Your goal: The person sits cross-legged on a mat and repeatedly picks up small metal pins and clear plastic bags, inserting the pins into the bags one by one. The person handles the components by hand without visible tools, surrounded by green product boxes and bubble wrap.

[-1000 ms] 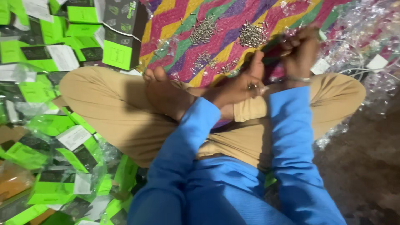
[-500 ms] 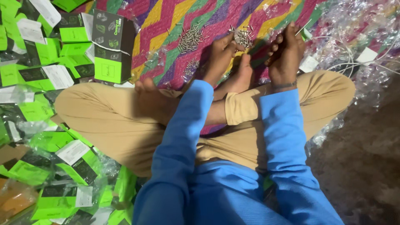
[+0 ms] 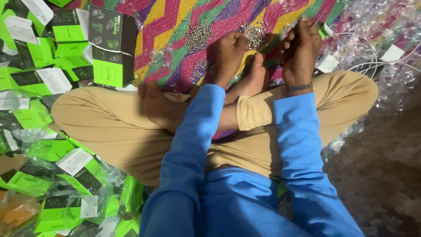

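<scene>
I sit cross-legged in tan trousers and blue sleeves. My left hand (image 3: 230,52) reaches over my bare foot (image 3: 253,81) to a pile of small metal screws (image 3: 253,34) on the striped woven mat (image 3: 166,30). Its fingers curl down at the pile's edge, and what they hold is hidden. My right hand (image 3: 300,50), with a band on the wrist, is closed in a fist around a thin rod-like tool (image 3: 317,19) that sticks out at the top. A second pile of screws (image 3: 198,35) lies further left on the mat.
Green and black cartons (image 3: 112,46) and several flat green packets (image 3: 48,175) crowd the left side. Crumpled clear plastic wrap (image 3: 386,70), white cables and a small white block (image 3: 392,53) lie at the right. Bare dark floor (image 3: 381,175) shows at the lower right.
Both hands have moved forward, away from my lap and onto the mat. They were close together, and now the left is at the screws and the right is apart from it.
</scene>
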Demonstrator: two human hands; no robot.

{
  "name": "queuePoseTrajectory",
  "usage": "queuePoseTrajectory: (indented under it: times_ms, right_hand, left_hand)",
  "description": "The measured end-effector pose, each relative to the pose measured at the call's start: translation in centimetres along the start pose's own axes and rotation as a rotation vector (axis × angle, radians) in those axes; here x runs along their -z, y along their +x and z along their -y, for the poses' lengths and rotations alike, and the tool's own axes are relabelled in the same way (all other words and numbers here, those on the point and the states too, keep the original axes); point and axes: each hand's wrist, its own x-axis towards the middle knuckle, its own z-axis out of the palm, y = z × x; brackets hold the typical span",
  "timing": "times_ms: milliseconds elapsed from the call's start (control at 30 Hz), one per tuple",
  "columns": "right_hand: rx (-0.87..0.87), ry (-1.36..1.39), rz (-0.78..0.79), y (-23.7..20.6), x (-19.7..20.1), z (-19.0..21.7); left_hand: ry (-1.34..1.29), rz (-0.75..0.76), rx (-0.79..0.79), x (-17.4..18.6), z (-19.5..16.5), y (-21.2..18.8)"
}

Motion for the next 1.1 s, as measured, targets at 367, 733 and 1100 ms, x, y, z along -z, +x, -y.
queuePoseTrajectory:
  times_ms: [367, 733, 1100]
  right_hand:
    - [0.050, -0.098, 0.055, -0.1, -0.3, 0.0]
    - [0.466, -1.116, 0.441, -1.0, -1.3, -1.5]
    - [0.217, 0.456, 0.547, -4.3, 2.9, 9.9]
  left_hand:
    - [-0.654, 0.028, -0.020, -1.9, 2.3, 0.6]
    - [-0.847, 0.358, 0.119, -1.4, 3.2, 0.1]
    - [-1.251, 0.476, 0.175, -2.7, 3.9, 1.2]
